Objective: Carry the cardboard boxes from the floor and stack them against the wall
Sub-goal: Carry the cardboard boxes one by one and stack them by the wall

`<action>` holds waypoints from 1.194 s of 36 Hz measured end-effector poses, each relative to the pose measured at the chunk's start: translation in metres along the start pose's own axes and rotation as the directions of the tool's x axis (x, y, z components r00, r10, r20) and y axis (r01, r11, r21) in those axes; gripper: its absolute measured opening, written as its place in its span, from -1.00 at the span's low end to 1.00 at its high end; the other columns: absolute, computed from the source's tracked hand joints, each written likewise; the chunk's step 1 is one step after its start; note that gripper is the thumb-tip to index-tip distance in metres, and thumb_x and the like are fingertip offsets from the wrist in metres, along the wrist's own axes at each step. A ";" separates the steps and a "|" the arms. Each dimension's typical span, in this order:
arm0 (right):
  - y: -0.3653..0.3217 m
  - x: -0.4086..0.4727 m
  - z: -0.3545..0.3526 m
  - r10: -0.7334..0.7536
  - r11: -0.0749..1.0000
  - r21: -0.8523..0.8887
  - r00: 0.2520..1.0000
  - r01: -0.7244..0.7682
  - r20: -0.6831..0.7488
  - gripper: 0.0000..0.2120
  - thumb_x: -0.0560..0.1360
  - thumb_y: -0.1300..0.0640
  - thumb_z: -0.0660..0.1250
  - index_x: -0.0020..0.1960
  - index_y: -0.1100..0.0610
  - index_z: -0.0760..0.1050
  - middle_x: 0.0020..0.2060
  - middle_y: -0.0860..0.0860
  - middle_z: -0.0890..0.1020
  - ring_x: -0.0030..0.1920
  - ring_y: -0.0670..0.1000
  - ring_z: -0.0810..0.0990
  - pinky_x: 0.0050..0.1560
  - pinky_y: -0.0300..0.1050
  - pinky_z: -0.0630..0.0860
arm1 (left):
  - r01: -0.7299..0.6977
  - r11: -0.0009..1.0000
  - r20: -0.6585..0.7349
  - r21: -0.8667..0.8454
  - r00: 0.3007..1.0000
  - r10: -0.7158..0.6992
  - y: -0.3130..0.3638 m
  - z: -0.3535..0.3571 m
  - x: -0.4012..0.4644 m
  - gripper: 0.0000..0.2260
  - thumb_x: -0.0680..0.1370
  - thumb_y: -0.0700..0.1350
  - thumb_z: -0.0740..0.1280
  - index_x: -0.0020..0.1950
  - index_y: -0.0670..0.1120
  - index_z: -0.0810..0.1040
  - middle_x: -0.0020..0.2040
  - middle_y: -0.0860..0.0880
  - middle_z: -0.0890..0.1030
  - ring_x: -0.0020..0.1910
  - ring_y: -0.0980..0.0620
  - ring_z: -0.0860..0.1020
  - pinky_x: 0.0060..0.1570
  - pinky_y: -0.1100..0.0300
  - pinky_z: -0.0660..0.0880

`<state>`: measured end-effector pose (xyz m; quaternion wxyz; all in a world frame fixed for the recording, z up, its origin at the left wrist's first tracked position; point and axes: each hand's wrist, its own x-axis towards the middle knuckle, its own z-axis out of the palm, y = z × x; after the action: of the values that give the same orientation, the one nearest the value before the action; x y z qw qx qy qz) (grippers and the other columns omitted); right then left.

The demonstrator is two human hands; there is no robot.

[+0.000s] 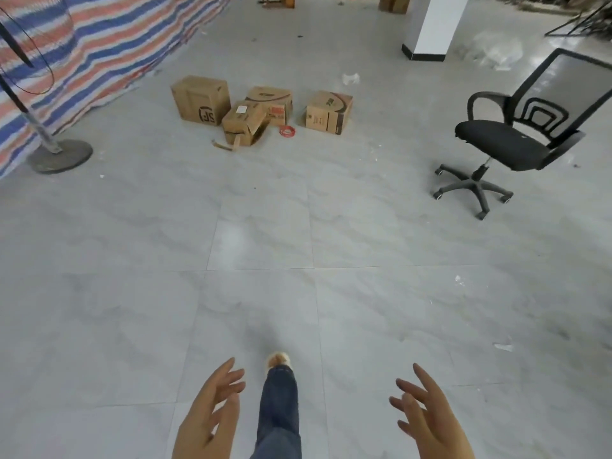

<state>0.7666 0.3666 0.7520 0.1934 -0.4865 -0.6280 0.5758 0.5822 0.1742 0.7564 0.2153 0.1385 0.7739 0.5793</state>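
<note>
Floor [364, 233]: pale grey marbled tiles, seen across the whole view; small white scraps are scattered on it.

Striped tarpaulin [109, 44]: red, blue and white, hung along the left edge, well to the left of the boxes.

Office chair [516, 140]: black, mesh back, five-wheeled base; placed well to the right of the boxes.

White pillar [433, 24]: black skirting at its foot; stood beyond and to the right of the boxes.

Fan stand [59, 155]: round base and slanted pole; set to the left of the boxes, just in front of the tarpaulin.

Cardboard boxes, four, grouped on the floor in the upper middle of the view, none yet lifted:
- large box [201, 100], printed logo on its front, at the left of the group.
- right box [329, 111], set slightly apart at the right of the group.
- rear box [271, 101], behind the torn one and touching it.
- torn box [244, 123], white label on top, front flaps hanging loose, at the front of the group, just beside the large box.

Red coil [286, 130]: laid on the floor between the torn box and the right box.

Leg [280, 405]: blue jeans, light shoe toe, seen near the bottom edge, well short of the boxes.

Left hand [212, 412]: held out at bottom left of the leg, fingers spread and relaxed, nothing held.

Right hand [427, 415]: held out at bottom right of the leg, fingers spread and loosely bent, nothing held.
</note>
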 end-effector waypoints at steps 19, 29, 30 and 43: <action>-0.140 0.296 0.066 -0.001 0.997 0.074 0.993 0.010 -0.122 -0.04 -0.14 -0.69 0.21 0.16 -0.25 0.39 0.03 -0.16 0.64 -0.09 -0.17 0.67 -0.10 -0.06 0.55 | -0.133 0.991 0.126 0.025 0.984 0.129 0.099 0.081 0.346 -0.58 0.41 -0.06 0.19 0.00 0.50 0.50 0.00 0.28 0.63 0.01 0.25 0.60 0.01 0.40 0.51; -0.204 0.484 0.063 -0.003 0.999 0.035 1.000 0.003 -0.012 -0.24 0.18 -0.45 0.39 0.29 -0.18 0.36 0.02 -0.22 0.61 -0.08 -0.22 0.66 -0.03 -0.04 0.56 | -0.118 0.993 0.028 -0.004 0.993 0.118 0.130 0.164 0.502 -0.60 0.42 -0.04 0.19 -0.03 0.52 0.49 0.02 0.27 0.62 0.01 0.27 0.60 0.00 0.38 0.52; -0.211 0.506 0.058 -0.012 0.999 0.035 1.000 0.013 -0.025 -0.18 0.06 -0.57 0.33 0.23 -0.24 0.36 0.00 -0.23 0.62 -0.07 -0.20 0.66 -0.04 -0.06 0.56 | -0.118 0.993 0.026 -0.014 0.993 0.118 0.136 0.176 0.518 -0.60 0.45 -0.05 0.19 -0.03 0.53 0.49 0.02 0.29 0.62 0.01 0.27 0.59 0.00 0.38 0.52; -0.281 0.739 0.036 0.021 1.000 -0.020 0.999 -0.020 0.049 -0.07 -0.13 -0.66 0.26 0.15 -0.26 0.38 -0.05 -0.23 0.66 -0.11 -0.19 0.67 -0.10 -0.10 0.53 | -0.109 0.994 0.025 0.017 0.994 0.109 0.217 0.297 0.697 -0.73 0.39 0.19 0.23 0.03 0.52 0.46 0.01 0.32 0.61 0.04 0.27 0.59 0.03 0.43 0.50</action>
<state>0.2946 1.0022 0.7639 0.1673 -0.4806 -0.6331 0.5833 0.1154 0.8094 0.7734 0.1914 0.1896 0.7678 0.5814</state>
